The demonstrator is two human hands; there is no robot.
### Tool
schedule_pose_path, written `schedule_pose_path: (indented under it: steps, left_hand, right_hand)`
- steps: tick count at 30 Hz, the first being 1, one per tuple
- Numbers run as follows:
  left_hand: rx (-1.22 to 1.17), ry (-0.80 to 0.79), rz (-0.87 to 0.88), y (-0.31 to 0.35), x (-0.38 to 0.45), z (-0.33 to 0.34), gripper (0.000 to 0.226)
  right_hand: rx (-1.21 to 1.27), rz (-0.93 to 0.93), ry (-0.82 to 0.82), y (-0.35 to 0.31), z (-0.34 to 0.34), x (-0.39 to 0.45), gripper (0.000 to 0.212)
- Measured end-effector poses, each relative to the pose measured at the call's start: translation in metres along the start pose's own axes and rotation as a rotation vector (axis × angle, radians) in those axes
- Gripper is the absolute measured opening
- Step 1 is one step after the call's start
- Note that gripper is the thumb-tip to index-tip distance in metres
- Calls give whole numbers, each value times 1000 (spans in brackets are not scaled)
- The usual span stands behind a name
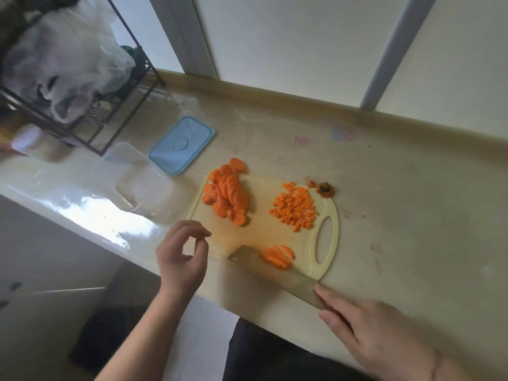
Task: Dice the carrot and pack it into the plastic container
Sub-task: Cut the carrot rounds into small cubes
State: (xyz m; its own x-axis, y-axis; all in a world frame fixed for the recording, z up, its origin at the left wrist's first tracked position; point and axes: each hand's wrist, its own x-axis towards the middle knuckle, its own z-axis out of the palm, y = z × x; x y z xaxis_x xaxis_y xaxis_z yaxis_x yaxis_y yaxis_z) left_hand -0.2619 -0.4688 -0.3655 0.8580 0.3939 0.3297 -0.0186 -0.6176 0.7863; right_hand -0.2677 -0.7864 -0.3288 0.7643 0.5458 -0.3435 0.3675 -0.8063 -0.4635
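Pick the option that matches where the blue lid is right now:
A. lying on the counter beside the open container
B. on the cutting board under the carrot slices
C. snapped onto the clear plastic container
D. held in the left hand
A: the blue lid lies flat on the counter, next to the clear plastic container, which stands open and holds no carrot; the left hand holds nothing.

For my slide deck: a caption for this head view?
Right hand slices carrot strips with cleaver on cutting board; plastic container empty.

No readable text, labels, brands or numbers anywhere.
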Motion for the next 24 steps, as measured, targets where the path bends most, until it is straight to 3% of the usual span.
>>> schedule_pose_path:
  steps: [2, 5, 8, 21, 24]
  left_hand:
    - [-32, -268, 39, 14, 31, -6, 15]
    - [143, -878, 174, 28, 58, 11, 25]
    - [330, -1178, 303, 26, 60, 38, 31]
    - [199, -1252, 474, 16, 60, 63, 17]
    - [282, -1250, 569, 13, 66, 74, 35]
  right_hand:
    - [-164, -38, 13, 1, -2, 3, 77]
    - [-322, -33, 39, -1, 0, 4, 66]
    - [-395, -104, 185, -6, -2, 6, 68]
    - [-435, -24, 191, -26, 7, -1, 69]
    - [-412, 38, 149, -20, 4, -14, 67]
